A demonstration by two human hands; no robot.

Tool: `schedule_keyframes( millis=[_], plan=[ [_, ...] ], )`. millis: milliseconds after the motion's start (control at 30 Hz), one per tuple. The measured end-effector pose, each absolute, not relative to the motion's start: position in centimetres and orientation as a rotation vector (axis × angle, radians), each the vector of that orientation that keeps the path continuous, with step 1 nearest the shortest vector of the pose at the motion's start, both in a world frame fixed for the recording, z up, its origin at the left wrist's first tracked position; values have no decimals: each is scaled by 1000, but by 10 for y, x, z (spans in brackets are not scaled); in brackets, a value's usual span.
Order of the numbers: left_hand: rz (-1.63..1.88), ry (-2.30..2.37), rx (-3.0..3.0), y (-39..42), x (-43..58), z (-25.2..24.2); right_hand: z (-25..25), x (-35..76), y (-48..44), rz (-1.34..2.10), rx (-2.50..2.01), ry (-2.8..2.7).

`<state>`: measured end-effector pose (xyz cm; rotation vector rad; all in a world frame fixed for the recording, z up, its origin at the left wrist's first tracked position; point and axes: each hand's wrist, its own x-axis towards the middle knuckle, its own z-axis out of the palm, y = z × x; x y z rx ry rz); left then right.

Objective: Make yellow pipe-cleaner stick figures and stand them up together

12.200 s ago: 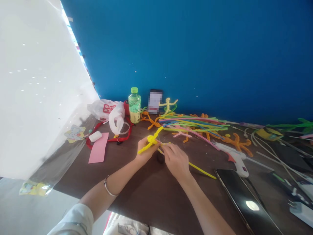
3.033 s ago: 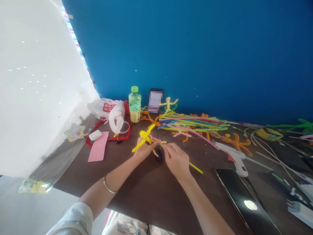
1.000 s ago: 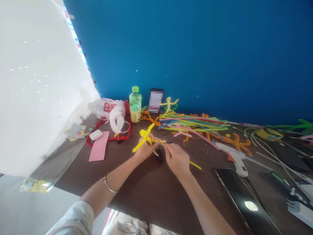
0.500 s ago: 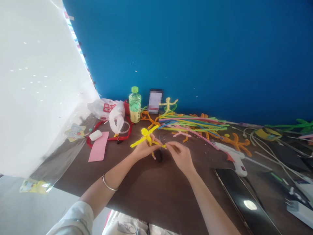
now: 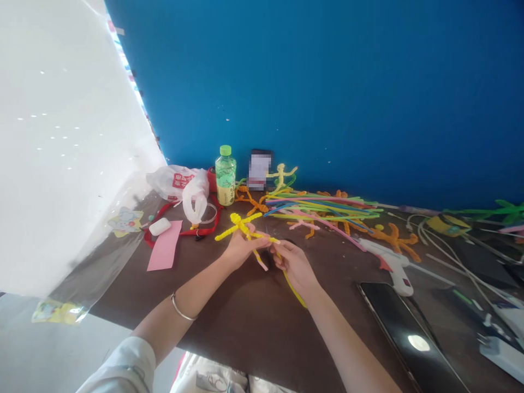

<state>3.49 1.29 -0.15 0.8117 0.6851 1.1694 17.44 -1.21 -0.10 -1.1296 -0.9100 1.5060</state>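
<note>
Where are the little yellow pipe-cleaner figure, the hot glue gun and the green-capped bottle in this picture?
Yellow pipe-cleaner figure (image 5: 242,225): head view, on its body near the arms.
Hot glue gun (image 5: 388,259): head view, on its white casing.
Green-capped bottle (image 5: 225,180): head view, on its clear plastic upper part.

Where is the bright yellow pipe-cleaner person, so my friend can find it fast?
Find the blue wall, then the dark table below it. Near the middle, the person's left hand holds a bright yellow pipe-cleaner figure. The paler yellow figure by the wall and the orange figure by the glue gun sit untouched; only this one is in a hand.
</note>
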Motion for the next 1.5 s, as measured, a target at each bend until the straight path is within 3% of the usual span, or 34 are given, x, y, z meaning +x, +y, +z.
schedule_keyframes(
  millis=[167, 433, 633, 933, 1200, 1500],
  plan=[
    [1251, 868, 879, 11, 35, -3, -6, 169, -17, 1129, -1350, -1222],
    [1204, 1036, 1030, 6, 36, 5, -7, 172, -22, 236, -1400, -1862],
    [1204, 1127, 1243, 9, 34, 3, -3, 180, -22, -205, -1393, -2013],
    [1180, 901, 1042, 9, 35, 1, -4, 185, -18, -142, -1261, -2087],
    [1081, 978, 1249, 15, 31, -6, 0, 191, -18, 125, -1313, -1935],
    [984, 713, 1147, 17, 24, 3, 12, 196, -11, 991, -1315, -1466]
  ],
)
